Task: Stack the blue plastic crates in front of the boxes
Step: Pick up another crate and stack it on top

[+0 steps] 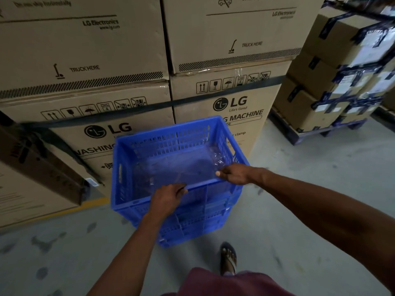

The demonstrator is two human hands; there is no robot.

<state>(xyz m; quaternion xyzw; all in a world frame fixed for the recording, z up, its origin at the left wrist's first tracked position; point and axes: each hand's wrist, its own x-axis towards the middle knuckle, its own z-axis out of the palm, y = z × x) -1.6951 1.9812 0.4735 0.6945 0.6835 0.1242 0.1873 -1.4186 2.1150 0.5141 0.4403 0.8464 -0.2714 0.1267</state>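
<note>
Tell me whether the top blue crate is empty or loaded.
Nearly empty: the top blue crate holds only a clear plastic sheet lying on its floor; nothing else shows inside.

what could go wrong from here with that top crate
1. Both the left hand and right hand hold the top crate only along its near rim, so its far side could dip or slip.
2. It looks skewed over the crates below; if so, it may not seat and could lean.
3. A sandalled foot stands close to the stack, so a slipping crate could land on it.
</note>
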